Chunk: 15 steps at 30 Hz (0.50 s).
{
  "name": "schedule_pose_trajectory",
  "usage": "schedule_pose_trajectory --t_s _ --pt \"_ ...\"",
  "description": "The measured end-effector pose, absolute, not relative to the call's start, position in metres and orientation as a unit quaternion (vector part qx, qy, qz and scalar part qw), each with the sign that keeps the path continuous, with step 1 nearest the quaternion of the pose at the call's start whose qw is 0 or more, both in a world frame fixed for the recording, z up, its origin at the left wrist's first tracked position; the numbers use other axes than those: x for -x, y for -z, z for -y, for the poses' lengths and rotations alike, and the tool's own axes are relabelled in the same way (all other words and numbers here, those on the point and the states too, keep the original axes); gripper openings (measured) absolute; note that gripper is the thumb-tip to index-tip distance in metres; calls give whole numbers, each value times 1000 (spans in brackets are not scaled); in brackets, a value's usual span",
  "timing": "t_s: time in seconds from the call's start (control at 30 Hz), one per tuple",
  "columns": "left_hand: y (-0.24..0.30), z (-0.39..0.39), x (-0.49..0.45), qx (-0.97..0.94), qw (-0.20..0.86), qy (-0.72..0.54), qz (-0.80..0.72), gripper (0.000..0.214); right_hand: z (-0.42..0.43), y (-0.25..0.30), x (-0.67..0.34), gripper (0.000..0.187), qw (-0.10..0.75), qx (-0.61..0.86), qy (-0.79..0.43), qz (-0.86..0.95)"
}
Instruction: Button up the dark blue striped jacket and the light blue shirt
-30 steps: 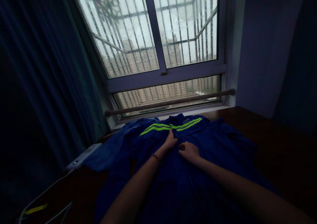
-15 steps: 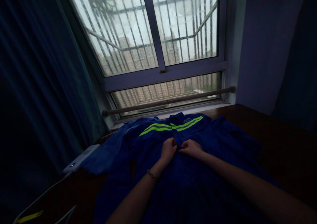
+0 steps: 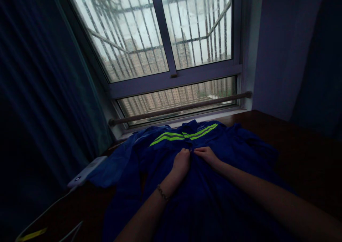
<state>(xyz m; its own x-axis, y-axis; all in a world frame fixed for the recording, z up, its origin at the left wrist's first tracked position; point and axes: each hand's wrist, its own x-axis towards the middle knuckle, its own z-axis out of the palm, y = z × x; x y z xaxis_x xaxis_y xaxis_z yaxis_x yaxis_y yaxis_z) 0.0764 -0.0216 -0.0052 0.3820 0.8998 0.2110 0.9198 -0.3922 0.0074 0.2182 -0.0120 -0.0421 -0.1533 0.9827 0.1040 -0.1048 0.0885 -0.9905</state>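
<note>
A blue jacket [image 3: 208, 195] is spread flat across the dark wooden tabletop [image 3: 299, 145], its collar end turned toward the window [image 3: 171, 56] and its neon-green stripes [image 3: 184, 134] seen running across the chest. The left hand [image 3: 181, 163] is laid on the cloth just left of the front opening, fingers curled down and pinched onto the fabric at its edge. The right hand [image 3: 207, 154] is set just beside it on the other side of the opening, fingertips drawn together on the opposite edge of the cloth; the two hands are almost touching at the centre line, just below the stripes. A thin bracelet [image 3: 162, 192] is worn on the left wrist. One sleeve is draped off toward the left, near a white device [image 3: 87, 170] with a small lit dot, from which a cable [image 3: 42, 215] is trailed toward the near edge. A dark curtain [image 3: 45, 92] hangs at the left, and a wooden rod [image 3: 179, 108] is fixed along the sill.
</note>
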Motion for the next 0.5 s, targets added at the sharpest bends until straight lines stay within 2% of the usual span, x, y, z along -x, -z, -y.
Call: schedule_pose_trajectory --t_s 0.1,0.17,0.33,0.5 --pt "-1 22 -73 822 66 99 557 19 12 43 -217 30 488 415 -511 574" --pt "-3 20 -71 808 65 120 573 14 14 42 -216 26 490 412 -449 623" --pt "-2 14 -69 788 -34 130 601 15 22 38 -214 21 505 402 -280 710" --pt "8 13 -67 782 -27 149 604 20 24 38 -212 21 512 405 -257 713"
